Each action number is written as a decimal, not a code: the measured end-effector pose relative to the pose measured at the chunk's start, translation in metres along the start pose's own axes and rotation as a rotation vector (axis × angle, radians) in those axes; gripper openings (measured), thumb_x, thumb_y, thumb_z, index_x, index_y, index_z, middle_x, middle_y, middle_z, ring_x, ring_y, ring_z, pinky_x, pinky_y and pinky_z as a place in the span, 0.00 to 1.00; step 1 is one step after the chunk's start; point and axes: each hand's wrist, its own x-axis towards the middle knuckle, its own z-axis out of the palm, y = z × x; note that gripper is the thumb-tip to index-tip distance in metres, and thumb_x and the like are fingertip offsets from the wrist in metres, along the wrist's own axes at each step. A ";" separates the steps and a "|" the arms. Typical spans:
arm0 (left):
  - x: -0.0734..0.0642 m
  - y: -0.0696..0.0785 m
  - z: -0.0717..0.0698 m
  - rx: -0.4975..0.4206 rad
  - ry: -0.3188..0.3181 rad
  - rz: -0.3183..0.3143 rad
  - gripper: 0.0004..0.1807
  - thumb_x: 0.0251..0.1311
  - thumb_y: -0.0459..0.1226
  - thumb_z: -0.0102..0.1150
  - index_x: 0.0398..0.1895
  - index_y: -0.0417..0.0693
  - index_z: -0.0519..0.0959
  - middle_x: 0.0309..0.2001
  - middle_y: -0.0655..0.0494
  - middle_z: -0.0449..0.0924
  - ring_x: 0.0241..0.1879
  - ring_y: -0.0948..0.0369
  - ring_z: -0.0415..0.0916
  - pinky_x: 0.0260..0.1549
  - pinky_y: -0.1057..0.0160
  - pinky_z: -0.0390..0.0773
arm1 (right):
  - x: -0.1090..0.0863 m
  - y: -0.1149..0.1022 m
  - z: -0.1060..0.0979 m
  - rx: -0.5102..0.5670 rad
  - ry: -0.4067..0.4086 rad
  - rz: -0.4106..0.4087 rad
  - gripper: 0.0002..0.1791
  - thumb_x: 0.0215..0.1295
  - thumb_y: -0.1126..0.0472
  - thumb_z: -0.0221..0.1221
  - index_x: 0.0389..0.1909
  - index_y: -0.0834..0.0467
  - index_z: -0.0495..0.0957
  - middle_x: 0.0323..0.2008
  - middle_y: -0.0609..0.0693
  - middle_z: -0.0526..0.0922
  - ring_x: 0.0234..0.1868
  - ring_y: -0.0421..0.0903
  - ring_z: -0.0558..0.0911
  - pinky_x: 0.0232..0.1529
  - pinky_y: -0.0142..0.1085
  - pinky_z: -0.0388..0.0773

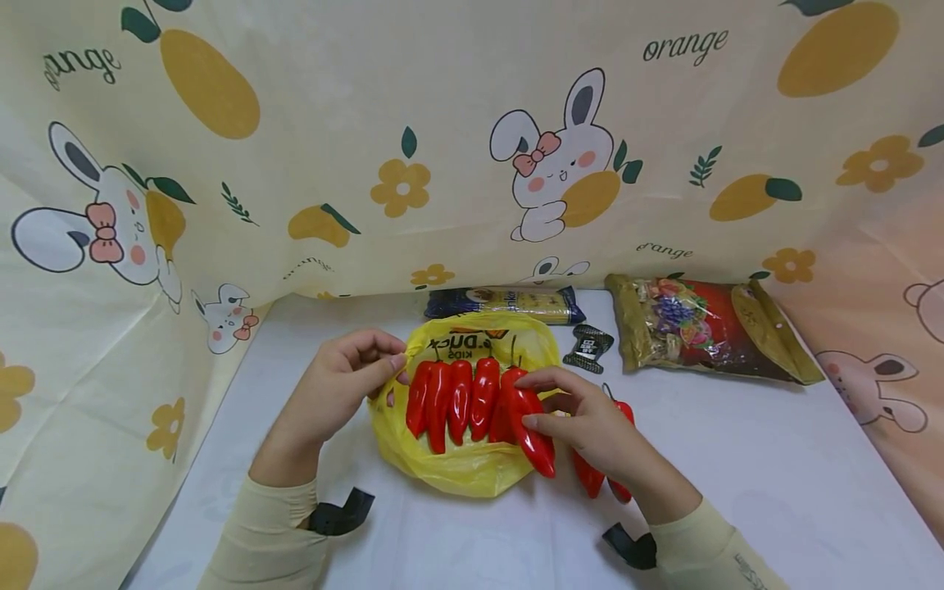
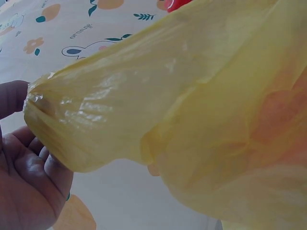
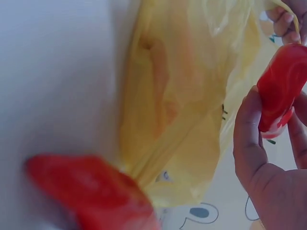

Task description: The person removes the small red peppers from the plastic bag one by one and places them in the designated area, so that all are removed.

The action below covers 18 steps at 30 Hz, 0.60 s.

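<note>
A yellow plastic bag [image 1: 472, 485] lies spread on the table with several glossy red chili peppers [image 1: 438, 401] side by side in its mouth. My left hand [image 1: 342, 381] pinches the left edge of the bag; in the left wrist view the plastic [image 2: 110, 115] stretches taut from thumb and fingers. Over the right side of the bag, my right hand [image 1: 590, 422] holds one red chili pepper [image 1: 536, 442] between thumb and fingers, its tip pointing down. More red chili peppers [image 1: 587, 477] rest on the table, partly hidden by the right wrist.
Behind the bag lies a blue and yellow packet [image 1: 509, 303]. A small black wrapped piece [image 1: 588, 348] sits to its right, beside a large gold and red food bag [image 1: 708, 328]. A patterned cloth [image 1: 457, 98] stands up along the back and sides of the white table [image 1: 457, 549].
</note>
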 end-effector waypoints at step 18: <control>0.001 0.000 0.001 0.024 0.002 0.009 0.08 0.77 0.29 0.60 0.51 0.31 0.82 0.38 0.43 0.85 0.32 0.52 0.77 0.32 0.64 0.82 | -0.030 0.022 -0.026 0.016 0.084 0.073 0.29 0.71 0.62 0.72 0.70 0.52 0.77 0.71 0.61 0.74 0.68 0.66 0.74 0.47 0.53 0.88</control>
